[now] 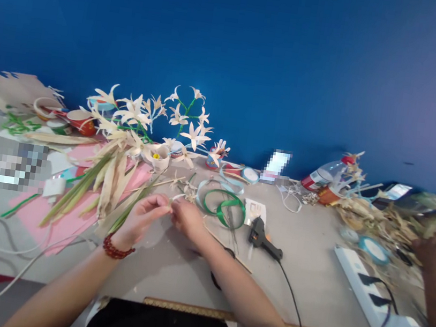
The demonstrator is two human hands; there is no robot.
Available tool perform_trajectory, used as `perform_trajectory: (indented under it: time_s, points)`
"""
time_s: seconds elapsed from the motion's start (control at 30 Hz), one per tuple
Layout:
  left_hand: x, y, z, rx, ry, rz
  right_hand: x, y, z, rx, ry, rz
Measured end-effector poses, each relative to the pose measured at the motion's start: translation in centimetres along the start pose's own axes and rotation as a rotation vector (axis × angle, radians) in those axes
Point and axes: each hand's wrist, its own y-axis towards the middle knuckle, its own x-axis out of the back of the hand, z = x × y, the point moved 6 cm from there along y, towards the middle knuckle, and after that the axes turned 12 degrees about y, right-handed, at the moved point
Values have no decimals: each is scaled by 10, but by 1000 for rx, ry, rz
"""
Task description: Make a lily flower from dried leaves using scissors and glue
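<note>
My left hand [145,218], with a dark red bead bracelet [117,247] at the wrist, is closed in a pinch. My right hand [188,218] meets it, its fingers also pressed together. Between the fingertips a small pale strip [178,197] shows in part; its kind is too small to tell. Left of the hands, long dried corn husks [113,184] lie over pink paper [43,212]. Just right of them are a roll of green ribbon [231,210] and some thin wires. A black glue gun [264,239] rests farther right, and scissors [216,279] are partly hidden beneath my right forearm.
White husk flowers [134,111] on green stems stand along the back. A white power strip [369,301] with plugged cords lies at right, near a co-worker's hand [432,256]. Behind are a plastic bottle [324,174] and a phone [276,166]. A white cable [19,279] crosses the left front.
</note>
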Motion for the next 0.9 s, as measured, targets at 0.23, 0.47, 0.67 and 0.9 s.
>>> perform_trajectory:
  time_s: [0.23, 0.47, 0.67, 0.9]
  points:
    - [-11, -4, 10, 78, -13, 18, 33, -46, -9, -66, 495, -145]
    - [-51, -20, 25, 223, -58, 70, 35, -82, -16, -212, 1431, -367]
    - [-70, -22, 27, 211, -72, 75, 31, -95, -13, -156, 1410, -555]
    - [-88, -23, 27, 284, -217, 146, 37, -107, -9, -41, 1424, -524]
